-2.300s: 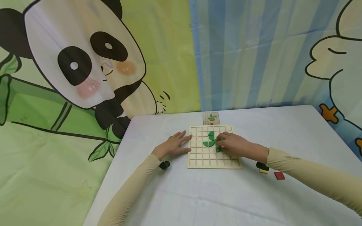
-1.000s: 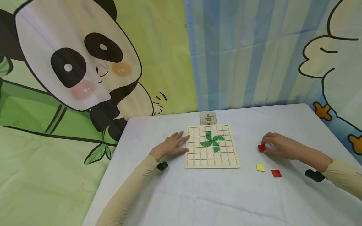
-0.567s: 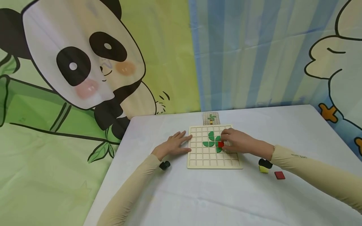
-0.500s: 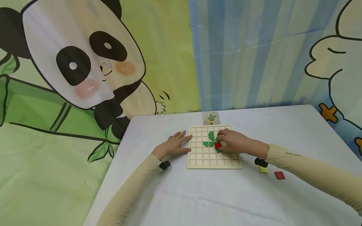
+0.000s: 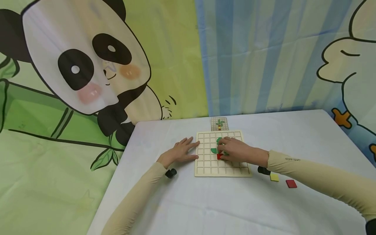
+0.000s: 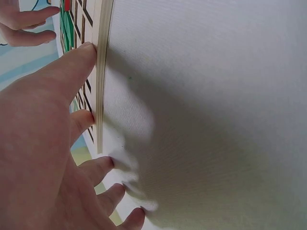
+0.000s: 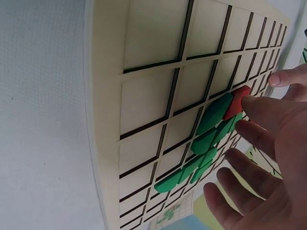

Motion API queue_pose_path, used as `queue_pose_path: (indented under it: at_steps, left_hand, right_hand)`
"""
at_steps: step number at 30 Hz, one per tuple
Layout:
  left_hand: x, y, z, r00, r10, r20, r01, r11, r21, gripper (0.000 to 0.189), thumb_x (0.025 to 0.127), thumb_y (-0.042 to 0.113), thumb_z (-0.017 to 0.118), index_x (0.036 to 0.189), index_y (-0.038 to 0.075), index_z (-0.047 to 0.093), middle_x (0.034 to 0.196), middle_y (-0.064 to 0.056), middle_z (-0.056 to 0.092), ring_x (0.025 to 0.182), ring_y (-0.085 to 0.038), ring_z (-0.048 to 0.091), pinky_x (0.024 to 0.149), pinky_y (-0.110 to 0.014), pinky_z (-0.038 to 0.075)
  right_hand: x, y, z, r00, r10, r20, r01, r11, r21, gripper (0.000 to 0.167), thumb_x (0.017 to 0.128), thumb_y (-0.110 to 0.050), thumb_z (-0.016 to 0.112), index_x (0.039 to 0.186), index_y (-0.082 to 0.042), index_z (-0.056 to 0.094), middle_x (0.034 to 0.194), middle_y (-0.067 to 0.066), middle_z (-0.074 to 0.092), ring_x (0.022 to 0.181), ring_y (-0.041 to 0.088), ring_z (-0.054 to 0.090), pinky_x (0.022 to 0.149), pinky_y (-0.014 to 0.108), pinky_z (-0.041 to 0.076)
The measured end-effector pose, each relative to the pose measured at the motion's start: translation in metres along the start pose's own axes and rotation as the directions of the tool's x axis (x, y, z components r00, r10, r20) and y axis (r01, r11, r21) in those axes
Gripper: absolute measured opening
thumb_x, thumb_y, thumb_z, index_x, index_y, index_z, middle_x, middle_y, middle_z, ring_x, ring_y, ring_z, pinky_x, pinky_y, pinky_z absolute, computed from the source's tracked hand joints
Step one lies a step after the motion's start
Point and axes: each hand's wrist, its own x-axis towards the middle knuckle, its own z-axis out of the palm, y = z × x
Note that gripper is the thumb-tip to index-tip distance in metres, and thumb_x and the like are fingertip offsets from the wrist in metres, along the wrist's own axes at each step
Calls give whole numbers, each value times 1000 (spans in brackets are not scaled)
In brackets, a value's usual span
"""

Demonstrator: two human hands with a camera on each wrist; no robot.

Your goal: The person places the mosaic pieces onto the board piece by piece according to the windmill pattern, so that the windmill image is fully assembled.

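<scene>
A pale wooden grid board (image 5: 205,170) lies on the white table. My left hand (image 5: 178,152) is spread at its left side, thumb and index fingertips touching the board's edge. Over the middle of the board, my right hand (image 5: 237,150) pinches a small red square tile (image 7: 235,104) between thumb and index finger. The tile sits at a grid cell beside green rounded pieces (image 7: 214,113), which form a pinwheel on the board. In the head view the right hand hides part of those pieces. The right hand's other fingers are spread above the board.
A small printed card (image 5: 215,122) with a green pinwheel pattern lies just behind the board. To the right of the board's front corner are a yellow square tile (image 5: 274,177) and another red tile (image 5: 291,183). A patterned cloth backdrop (image 5: 235,65) stands behind the table.
The right hand picked up a red tile from the table at right and carried it left onto the board, then slightly down and left to its present cell. The left hand stays put.
</scene>
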Motion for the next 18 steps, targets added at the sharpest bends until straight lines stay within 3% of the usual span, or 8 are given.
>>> queue_pose_path:
  at_steps: [12,15,18]
  left_hand:
    - [2,1,1,1000,-3,5,3,1000,6,76,101,67,51,165,36,24,175,-8,10,161,-37,10,125,-64,18]
    - [2,0,1,1000,-5,7,5,1000,2,77,100,66,51,166,36,24,175,-8,10,161,-37,9,126,-64,17]
    - [0,-3,1,1000,-11,8,11,1000,2,77,101,66,52,166,35,24,175,-8,10,162,-37,7,126,-64,17]
  right_hand:
    - [-6,-1,2,1000,-16,20,16,1000,8,13,90,-20,82,101,-18,75,115,8,66,105,27,63,84,39,57]
    - [-13,1,-3,1000,-16,16,16,1000,22,15,91,-16,81,104,-16,76,117,10,66,108,30,63,87,41,57]
    - [-26,2,-13,999,31,25,-32,998,49,15,91,-14,80,105,-14,76,118,11,67,110,31,64,90,43,57]
